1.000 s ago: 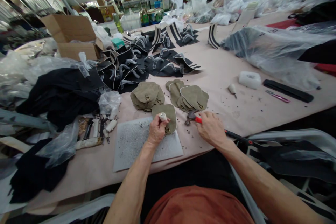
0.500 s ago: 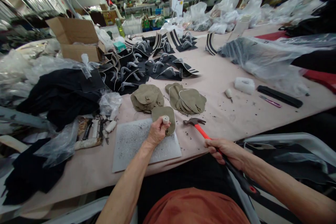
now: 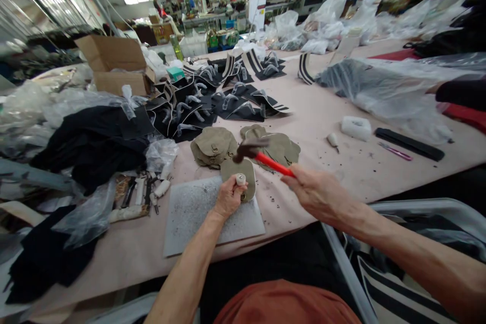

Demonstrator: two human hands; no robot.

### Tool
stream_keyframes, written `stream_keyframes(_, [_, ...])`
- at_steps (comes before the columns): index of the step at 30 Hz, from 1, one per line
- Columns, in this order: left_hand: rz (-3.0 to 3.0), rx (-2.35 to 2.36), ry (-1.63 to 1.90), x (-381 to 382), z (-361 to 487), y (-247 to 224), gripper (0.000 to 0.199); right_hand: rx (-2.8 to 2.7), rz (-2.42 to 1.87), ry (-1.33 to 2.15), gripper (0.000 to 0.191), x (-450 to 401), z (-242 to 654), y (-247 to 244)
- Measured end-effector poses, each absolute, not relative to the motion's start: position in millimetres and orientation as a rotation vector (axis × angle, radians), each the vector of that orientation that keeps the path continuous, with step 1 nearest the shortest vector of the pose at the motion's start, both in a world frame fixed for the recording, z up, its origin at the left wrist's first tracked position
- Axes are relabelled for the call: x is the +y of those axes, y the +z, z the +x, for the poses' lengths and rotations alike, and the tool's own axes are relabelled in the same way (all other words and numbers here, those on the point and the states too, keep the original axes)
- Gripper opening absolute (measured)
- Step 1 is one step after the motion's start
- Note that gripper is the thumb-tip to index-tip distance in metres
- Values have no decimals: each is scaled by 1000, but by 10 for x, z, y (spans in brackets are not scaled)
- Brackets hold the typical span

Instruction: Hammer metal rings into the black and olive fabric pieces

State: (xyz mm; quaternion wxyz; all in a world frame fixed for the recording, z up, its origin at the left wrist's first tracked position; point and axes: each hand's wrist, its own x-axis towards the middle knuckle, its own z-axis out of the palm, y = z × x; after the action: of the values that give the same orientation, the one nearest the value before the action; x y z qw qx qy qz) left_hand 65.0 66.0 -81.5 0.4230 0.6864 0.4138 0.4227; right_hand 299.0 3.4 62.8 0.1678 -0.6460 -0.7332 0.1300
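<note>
My left hand [image 3: 229, 197] is closed around a punch [image 3: 240, 178] whose pale, taped head points up. Its lower end is hidden by my fingers. Beneath it lies an olive fabric flap [image 3: 248, 169] with a metal ring near its lower edge, partly over a speckled white board [image 3: 190, 217]. My right hand [image 3: 315, 192] grips a claw hammer [image 3: 271, 163] by its red handle. The hammer's head, blurred by motion, is raised just above the punch, apart from it. Behind are two piles of similar olive flaps, one on the left [image 3: 212, 144] and one on the right [image 3: 286, 149].
Black pieces with plastic-wrapped straps [image 3: 197, 104] cover the middle back. At right lie another taped tool [image 3: 333, 142], a white wrapped block [image 3: 356, 127], a black bar [image 3: 410, 143] and a pink-handled tool [image 3: 395, 151]. Several tools [image 3: 140, 192] sit at left by dark cloth [image 3: 87, 134].
My right hand has lifted the hammer and swung its head left, from beside the flap to above the punch. My left hand keeps the punch in place on the flap.
</note>
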Motion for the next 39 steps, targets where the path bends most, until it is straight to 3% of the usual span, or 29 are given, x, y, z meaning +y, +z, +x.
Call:
stream_keyframes(3, [1725,1037,1065,657,648,-823,10,-1924,-1833,240,28,22,2966,631])
stream_keyframes(8, [1754,1076,1002,661,639,-830,9,-2310,-1879,383,23,10,2964,587])
stream_keyframes(14, [1781,1073,1019,661,637,-817,11,-1891,-1771,130,31,32,2959,747])
stream_keyframes(20, [1774,1059,1009,659,637,-813,9,-2275,-1986,429,22,-19,3128,447])
stream_keyframes(28, [1715,1067,1013,656,642,-795,9,-2062,-2160,927,41,73,3750,-270])
stream_keyframes(31, [1702,1072,1024,652,645,-782,15,-2139,-2304,679,33,117,3791,-457])
stream_keyframes(34, [1669,1105,1023,648,652,-774,26,-2070,-2187,367,27,177,3508,-477])
stream_keyframes(39, [1619,1188,1012,653,659,-761,21,-1700,-2054,927,28,396,2606,-474])
